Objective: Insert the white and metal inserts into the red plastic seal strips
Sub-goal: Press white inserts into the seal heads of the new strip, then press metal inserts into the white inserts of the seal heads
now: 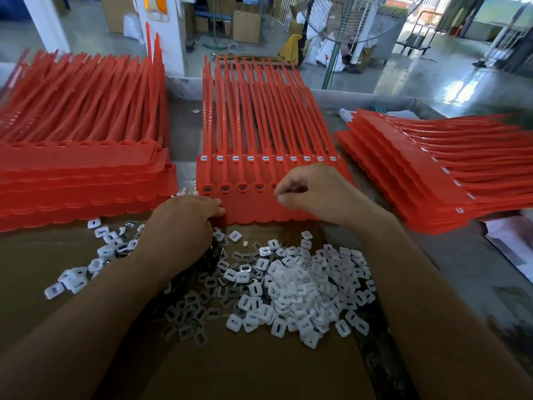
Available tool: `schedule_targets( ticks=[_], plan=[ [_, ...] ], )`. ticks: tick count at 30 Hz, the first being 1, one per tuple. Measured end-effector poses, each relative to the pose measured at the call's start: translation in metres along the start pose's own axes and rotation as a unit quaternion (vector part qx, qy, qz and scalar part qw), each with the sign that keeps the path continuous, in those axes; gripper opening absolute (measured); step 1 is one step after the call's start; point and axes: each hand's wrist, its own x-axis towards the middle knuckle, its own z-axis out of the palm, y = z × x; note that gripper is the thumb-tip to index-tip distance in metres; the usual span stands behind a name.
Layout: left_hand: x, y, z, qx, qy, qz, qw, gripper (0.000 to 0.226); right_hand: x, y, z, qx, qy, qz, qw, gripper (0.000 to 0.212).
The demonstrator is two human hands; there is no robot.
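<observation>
The room is a workshop with a glossy grey floor [418, 79]. A large pedestal fan [354, 21] and stacked boxes [245, 26] stand beyond the bench [461, 255]. Brown cardboard [259, 370] covers the bench's near part. Three lots of red strips lie on it: a left stack [80, 168], a right stack [432, 174] and the centre strips [259, 125], tails pointing away. The centre strips' upper row of heads carries white caps, and the nearer row shows metal in its left sockets. Loose white inserts [302, 290] and metal inserts [202, 287] are heaped on the cardboard just before them. The left hand [184, 226], palm down, grips the centre strips' near-left corner with bent fingers. The right hand [314, 192] hovers over the nearer sockets with thumb and forefinger pinched; anything between them is too small to tell.
</observation>
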Motion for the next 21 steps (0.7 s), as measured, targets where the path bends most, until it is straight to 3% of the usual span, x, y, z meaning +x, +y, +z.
schedule_targets(
  ticks=[7, 13, 21],
  plan=[
    [-0.001, 0.002, -0.001, 0.007, 0.004, 0.008, 1.000, 0.045, -0.009, -0.021, 0.013, 0.030, -0.163, -0.046, 0.985, 0.009],
    [-0.002, 0.000, -0.001, -0.002, 0.009, 0.014, 1.000, 0.044, -0.016, -0.042, 0.028, -0.022, -0.258, -0.091, 0.962, 0.016],
    [-0.003, -0.001, 0.000, -0.009, 0.018, 0.019, 1.000, 0.044, -0.019, -0.048, 0.033, -0.053, -0.284, -0.093, 0.953, 0.022]
  ],
)
